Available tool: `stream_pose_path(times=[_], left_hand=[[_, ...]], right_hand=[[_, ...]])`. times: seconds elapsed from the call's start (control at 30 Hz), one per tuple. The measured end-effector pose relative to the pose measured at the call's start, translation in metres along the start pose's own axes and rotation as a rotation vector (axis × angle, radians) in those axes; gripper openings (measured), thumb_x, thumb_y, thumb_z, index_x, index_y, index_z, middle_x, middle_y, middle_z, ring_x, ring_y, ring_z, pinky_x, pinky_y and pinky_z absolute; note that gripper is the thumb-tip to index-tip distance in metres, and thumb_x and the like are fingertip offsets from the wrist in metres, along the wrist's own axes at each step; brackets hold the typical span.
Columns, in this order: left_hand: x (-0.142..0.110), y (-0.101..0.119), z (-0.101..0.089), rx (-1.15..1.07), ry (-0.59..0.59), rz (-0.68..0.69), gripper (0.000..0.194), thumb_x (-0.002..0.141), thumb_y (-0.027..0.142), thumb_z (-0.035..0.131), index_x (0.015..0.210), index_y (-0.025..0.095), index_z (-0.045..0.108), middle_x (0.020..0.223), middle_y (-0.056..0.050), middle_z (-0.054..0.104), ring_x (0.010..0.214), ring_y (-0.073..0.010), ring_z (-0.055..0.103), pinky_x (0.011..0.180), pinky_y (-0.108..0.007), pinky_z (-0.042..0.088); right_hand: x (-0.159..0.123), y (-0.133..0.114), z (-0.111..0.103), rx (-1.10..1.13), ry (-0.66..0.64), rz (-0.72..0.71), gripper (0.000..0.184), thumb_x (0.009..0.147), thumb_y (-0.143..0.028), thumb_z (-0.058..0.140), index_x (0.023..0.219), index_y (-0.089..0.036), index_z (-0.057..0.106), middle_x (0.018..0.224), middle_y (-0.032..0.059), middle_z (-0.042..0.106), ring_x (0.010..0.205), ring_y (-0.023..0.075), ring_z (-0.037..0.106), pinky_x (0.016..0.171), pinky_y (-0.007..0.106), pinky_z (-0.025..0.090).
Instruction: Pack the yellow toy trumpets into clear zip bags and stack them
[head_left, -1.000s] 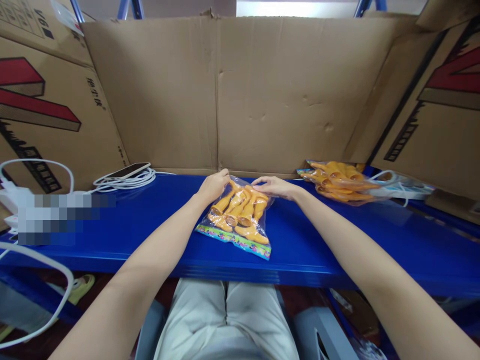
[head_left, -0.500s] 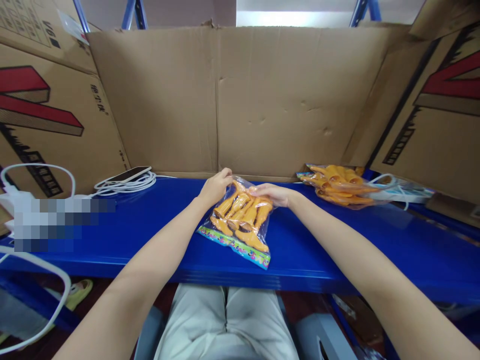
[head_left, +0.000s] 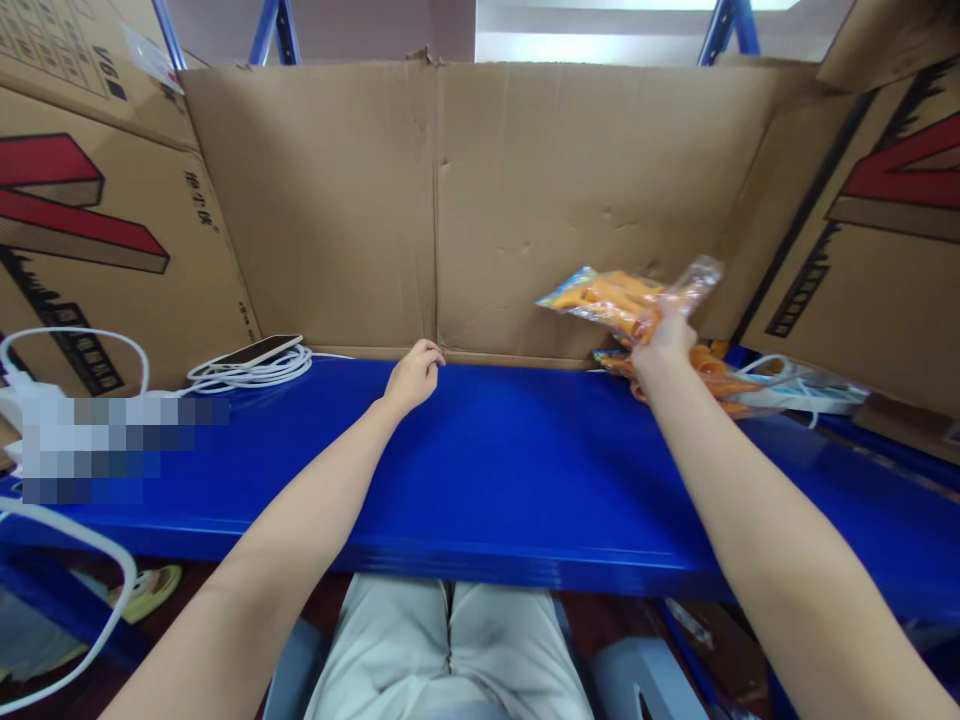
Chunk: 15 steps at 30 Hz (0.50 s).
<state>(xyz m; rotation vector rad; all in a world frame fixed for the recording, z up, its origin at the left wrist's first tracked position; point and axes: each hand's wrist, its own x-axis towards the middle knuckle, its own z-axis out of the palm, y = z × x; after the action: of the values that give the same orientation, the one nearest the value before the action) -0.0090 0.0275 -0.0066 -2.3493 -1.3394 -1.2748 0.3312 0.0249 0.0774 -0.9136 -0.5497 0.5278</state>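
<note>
My right hand is closed on a clear plastic bag of orange toy pieces and holds it in the air at the right, just above a pile of similar bags lying on the blue table. My left hand rests near the back of the table with its fingers curled and nothing in them.
Cardboard walls enclose the table at the back and both sides. A phone lies on coiled white cables at the back left. A white power strip sits behind the pile at the right.
My right hand has lifted the bag off the middle of the table and carried it to the right, over the pile. My left hand has let go of it.
</note>
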Motion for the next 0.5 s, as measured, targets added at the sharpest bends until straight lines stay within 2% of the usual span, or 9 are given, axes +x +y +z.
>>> stream_pose_path(times=[0.03,0.1,0.2,0.27,0.33,0.4,0.5], left_hand=[[0.000,0.001,0.001,-0.006,-0.013,0.014,0.028,0.082,0.008,0.039,0.079,0.019,0.065,0.105,-0.007,0.059,0.094,-0.0164,0.060,0.088,-0.029,0.046],[0.000,0.001,0.002,-0.014,-0.031,0.032,0.028,0.082,0.009,0.040,0.079,0.019,0.065,0.105,-0.007,0.060,0.095,-0.0167,0.060,0.088,-0.029,0.046],[-0.001,0.000,0.003,-0.016,-0.047,0.037,0.027,0.082,0.009,0.040,0.080,0.018,0.066,0.105,-0.007,0.060,0.095,-0.0172,0.060,0.088,-0.030,0.046],[-0.001,-0.001,0.004,-0.014,-0.060,0.032,0.028,0.082,0.009,0.040,0.080,0.019,0.066,0.104,-0.007,0.060,0.095,-0.0171,0.060,0.088,-0.030,0.046],[-0.001,-0.002,0.004,-0.012,-0.072,0.030,0.028,0.082,0.009,0.040,0.081,0.019,0.066,0.103,-0.006,0.060,0.094,-0.0172,0.060,0.088,-0.030,0.047],[-0.001,-0.002,0.005,-0.009,-0.082,0.029,0.028,0.082,0.009,0.040,0.082,0.019,0.067,0.102,-0.006,0.060,0.092,-0.0173,0.060,0.087,-0.031,0.047],[-0.001,-0.002,0.006,0.003,-0.096,0.033,0.029,0.082,0.009,0.040,0.083,0.019,0.067,0.102,-0.006,0.061,0.090,-0.0172,0.060,0.086,-0.031,0.048]], right_hand=[[0.005,-0.003,-0.004,0.075,0.140,0.000,0.009,0.089,-0.018,0.046,0.098,-0.019,0.047,0.107,0.0095,0.063,0.087,0.0121,0.067,0.063,0.020,0.052],[0.012,-0.005,-0.014,0.076,0.316,-0.025,0.017,0.090,-0.016,0.042,0.106,-0.021,0.043,0.123,0.0120,0.055,0.101,0.0129,0.063,0.068,0.022,0.052],[0.014,0.000,-0.030,-0.187,0.352,-0.021,0.031,0.091,-0.016,0.036,0.122,-0.020,0.037,0.133,0.0200,0.045,0.112,0.0192,0.059,0.072,0.032,0.052],[0.016,0.008,-0.039,-0.345,0.373,0.024,0.041,0.089,-0.016,0.043,0.129,-0.014,0.034,0.132,0.0254,0.045,0.112,0.0230,0.058,0.077,0.035,0.051],[0.019,0.016,-0.046,-0.470,0.395,-0.003,0.051,0.084,-0.010,0.049,0.133,-0.009,0.034,0.131,0.0262,0.046,0.116,0.0232,0.056,0.089,0.034,0.047],[0.024,0.020,-0.050,-0.601,0.393,-0.075,0.061,0.079,-0.004,0.051,0.137,-0.008,0.031,0.137,0.0241,0.042,0.127,0.0223,0.047,0.104,0.032,0.036],[0.028,0.020,-0.054,-0.777,0.359,-0.143,0.081,0.073,0.000,0.054,0.145,0.000,0.017,0.150,0.0277,0.023,0.142,0.0236,0.023,0.116,0.031,0.017]])
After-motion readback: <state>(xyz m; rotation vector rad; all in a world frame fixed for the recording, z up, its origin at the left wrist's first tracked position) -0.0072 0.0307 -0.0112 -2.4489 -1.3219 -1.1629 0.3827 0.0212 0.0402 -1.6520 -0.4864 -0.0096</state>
